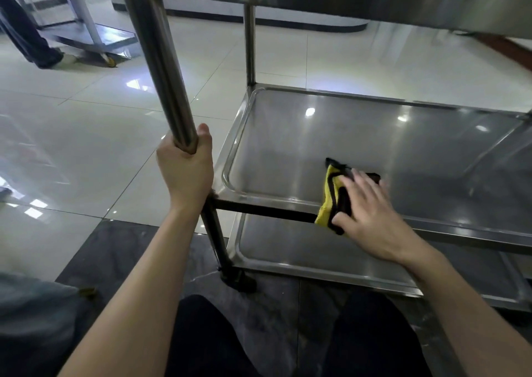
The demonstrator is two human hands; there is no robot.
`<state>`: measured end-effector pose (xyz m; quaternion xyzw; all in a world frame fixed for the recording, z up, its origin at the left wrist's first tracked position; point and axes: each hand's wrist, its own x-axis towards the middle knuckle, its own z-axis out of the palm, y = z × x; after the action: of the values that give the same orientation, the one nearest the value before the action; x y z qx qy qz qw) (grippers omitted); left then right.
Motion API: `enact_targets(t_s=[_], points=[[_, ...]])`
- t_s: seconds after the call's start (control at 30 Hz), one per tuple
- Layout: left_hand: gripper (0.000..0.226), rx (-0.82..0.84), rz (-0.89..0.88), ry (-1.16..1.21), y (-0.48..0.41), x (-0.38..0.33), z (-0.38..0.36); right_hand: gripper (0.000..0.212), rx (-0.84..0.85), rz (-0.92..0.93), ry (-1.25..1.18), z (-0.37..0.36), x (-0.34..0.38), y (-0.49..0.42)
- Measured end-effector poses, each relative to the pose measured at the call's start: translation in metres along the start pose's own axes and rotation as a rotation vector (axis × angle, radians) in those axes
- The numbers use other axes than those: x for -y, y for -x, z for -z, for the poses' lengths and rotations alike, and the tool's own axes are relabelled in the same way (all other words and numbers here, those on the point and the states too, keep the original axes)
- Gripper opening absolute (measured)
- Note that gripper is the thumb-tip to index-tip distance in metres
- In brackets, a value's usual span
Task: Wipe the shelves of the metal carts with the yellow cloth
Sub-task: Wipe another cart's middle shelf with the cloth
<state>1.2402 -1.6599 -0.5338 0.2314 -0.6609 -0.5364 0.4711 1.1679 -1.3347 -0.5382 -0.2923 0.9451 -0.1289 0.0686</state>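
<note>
Left grip [184, 172] curls round the cart post [161, 59], likely for steadiness, while right grip [371, 218], fingers flat, presses the yellow cloth [326, 204] onto the middle shelf [374, 134].

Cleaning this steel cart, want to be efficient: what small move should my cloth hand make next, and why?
Probably sweep the right hand and the yellow cloth with black trim toward the far rim: the cloth sits at the near edge of the steel middle shelf, most of it lying beyond, while the left hand grips the round metal post.
</note>
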Motion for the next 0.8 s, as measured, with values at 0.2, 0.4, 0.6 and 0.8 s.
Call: enact_targets(t_s=[0.2,0.4,0.6,0.8], points=[[0.051,0.015,0.010,-0.018,0.000,-0.002,0.000,0.081,-0.103,0.313,0.257,-0.053,0.116,-0.041],[0.054,0.041,0.000,-0.019,-0.004,-0.009,0.004,0.048,-0.354,0.387,0.259,-0.084,0.178,-0.054],[0.046,0.064,0.017,-0.035,0.005,-0.018,0.006,0.054,-0.402,0.393,0.230,-0.087,0.171,-0.049],[0.041,0.022,-0.004,-0.150,0.012,-0.020,0.006,0.058,-0.432,0.415,0.189,-0.082,0.147,-0.045]])
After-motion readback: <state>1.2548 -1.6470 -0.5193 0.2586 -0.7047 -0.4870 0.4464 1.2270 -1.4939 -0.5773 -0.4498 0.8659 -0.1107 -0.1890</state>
